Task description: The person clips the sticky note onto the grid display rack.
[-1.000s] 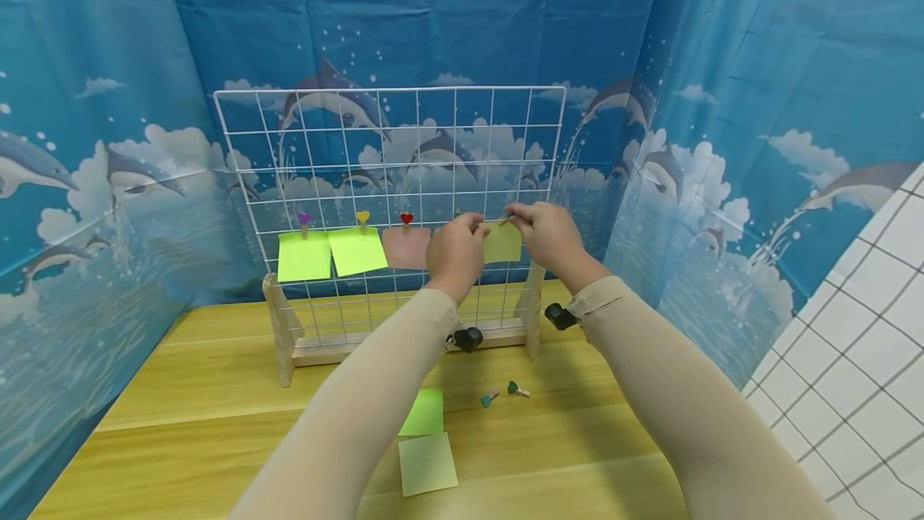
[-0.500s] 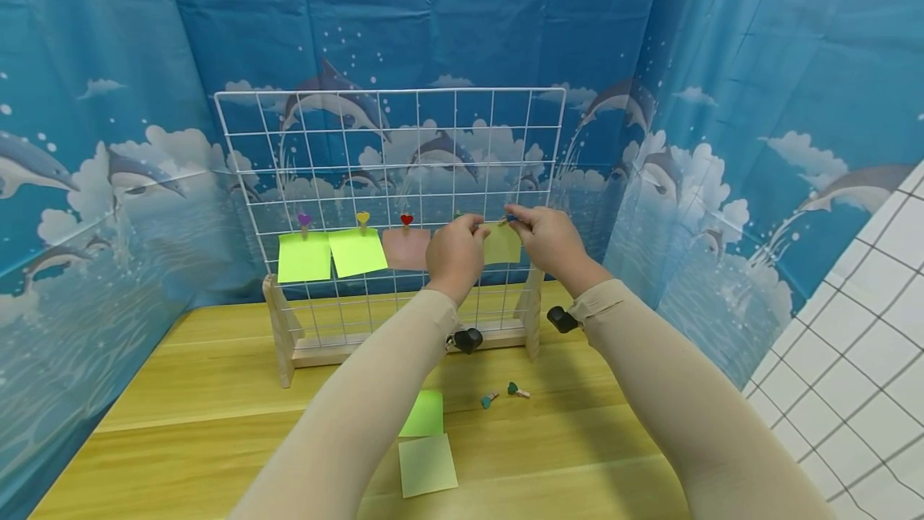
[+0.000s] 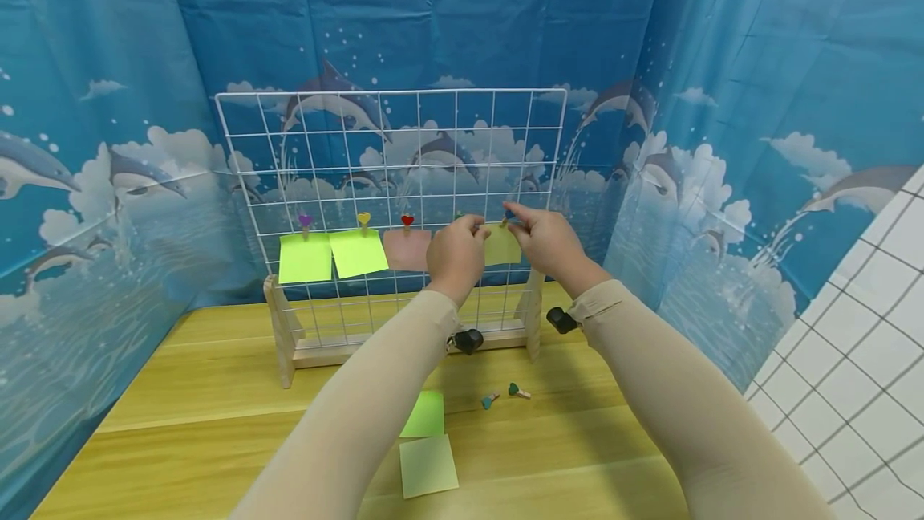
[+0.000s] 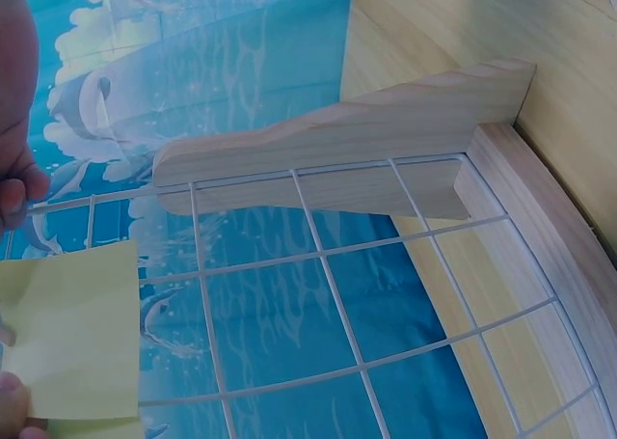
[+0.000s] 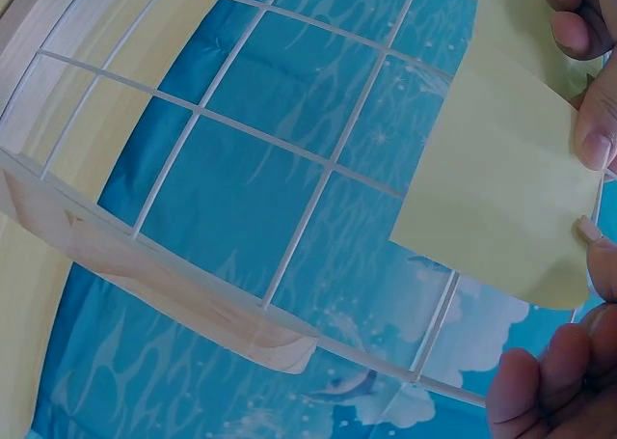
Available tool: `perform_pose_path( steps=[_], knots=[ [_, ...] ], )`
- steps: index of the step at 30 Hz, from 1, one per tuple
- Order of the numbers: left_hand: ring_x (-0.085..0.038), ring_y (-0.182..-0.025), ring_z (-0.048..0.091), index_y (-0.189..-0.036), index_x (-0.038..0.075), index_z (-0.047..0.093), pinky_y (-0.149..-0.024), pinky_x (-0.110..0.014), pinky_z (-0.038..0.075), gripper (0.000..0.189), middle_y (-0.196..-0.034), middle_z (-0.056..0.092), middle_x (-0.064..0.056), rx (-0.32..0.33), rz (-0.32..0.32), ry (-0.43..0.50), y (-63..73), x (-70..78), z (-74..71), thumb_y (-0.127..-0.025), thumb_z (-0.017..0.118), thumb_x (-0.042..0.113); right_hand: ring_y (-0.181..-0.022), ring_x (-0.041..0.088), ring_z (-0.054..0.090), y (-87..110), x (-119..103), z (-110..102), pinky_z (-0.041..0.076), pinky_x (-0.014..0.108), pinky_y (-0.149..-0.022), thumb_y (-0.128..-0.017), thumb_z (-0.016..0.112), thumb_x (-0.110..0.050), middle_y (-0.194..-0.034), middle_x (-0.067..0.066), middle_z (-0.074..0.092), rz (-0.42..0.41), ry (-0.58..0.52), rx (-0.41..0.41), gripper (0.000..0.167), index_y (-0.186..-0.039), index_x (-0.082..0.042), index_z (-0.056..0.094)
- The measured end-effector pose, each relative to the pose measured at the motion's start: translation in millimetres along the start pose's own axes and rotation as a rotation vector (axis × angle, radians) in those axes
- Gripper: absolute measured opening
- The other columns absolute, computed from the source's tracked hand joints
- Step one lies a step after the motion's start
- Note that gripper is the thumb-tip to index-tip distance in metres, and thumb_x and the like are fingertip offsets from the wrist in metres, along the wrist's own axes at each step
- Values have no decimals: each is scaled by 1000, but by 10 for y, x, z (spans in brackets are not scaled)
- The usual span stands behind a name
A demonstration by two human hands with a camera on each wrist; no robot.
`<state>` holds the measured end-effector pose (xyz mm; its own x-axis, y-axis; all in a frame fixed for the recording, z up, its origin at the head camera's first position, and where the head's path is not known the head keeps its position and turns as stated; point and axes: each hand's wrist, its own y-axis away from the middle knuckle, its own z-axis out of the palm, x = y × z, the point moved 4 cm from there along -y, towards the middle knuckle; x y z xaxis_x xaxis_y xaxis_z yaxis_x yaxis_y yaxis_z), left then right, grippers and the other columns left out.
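Observation:
A pale yellow sticky note [image 3: 501, 245] lies against the white wire grid [image 3: 416, 146], near its right side. My left hand [image 3: 456, 255] pinches the note's upper left edge between thumb and fingers. At the note's upper right, my right hand [image 3: 550, 241] pinches a small wooden clip [image 5: 587, 229] with a blue top, right at the paper's top edge. Left of my hands hang a pink note [image 3: 406, 250] under a red heart clip [image 3: 407, 220], a green note [image 3: 358, 253] under a yellow heart clip [image 3: 364, 218], and another green note [image 3: 306, 257] under a purple heart clip [image 3: 305, 221].
The grid stands in a wooden base [image 3: 339, 355] on the wooden table [image 3: 188, 424]. Two loose clips lie in front: a teal heart clip [image 3: 489, 400] and a dark green heart clip [image 3: 518, 392]. A green note [image 3: 426, 414] and a pale yellow note [image 3: 429, 467] lie beside my left forearm.
My right fingers have turned the blue-topped clip more upright at the note's top edge. My left hand has stayed in place.

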<state>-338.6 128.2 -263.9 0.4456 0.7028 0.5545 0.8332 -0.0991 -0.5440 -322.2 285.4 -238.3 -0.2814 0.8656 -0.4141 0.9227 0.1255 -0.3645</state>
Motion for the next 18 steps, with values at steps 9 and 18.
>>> perform_pose_path(
  steps=[9,18],
  knots=[
    [-11,-65,66,-135,20,72,-55,-27,50,34,-103,80,0,6,8,-5,4,2,2,-109,58,36,-44,17,36,-7,3,15,35,31,-47,-113,51,-26,-56,3,46,-8,15,-10,54,-165,-25,37],
    [-10,-65,67,-135,20,73,-55,-27,51,34,-105,80,0,9,14,-5,-1,-13,10,-109,58,36,-43,17,35,-20,24,43,34,30,-45,-112,53,-25,-55,2,44,-4,-16,-13,56,-166,-27,36]
  ],
)
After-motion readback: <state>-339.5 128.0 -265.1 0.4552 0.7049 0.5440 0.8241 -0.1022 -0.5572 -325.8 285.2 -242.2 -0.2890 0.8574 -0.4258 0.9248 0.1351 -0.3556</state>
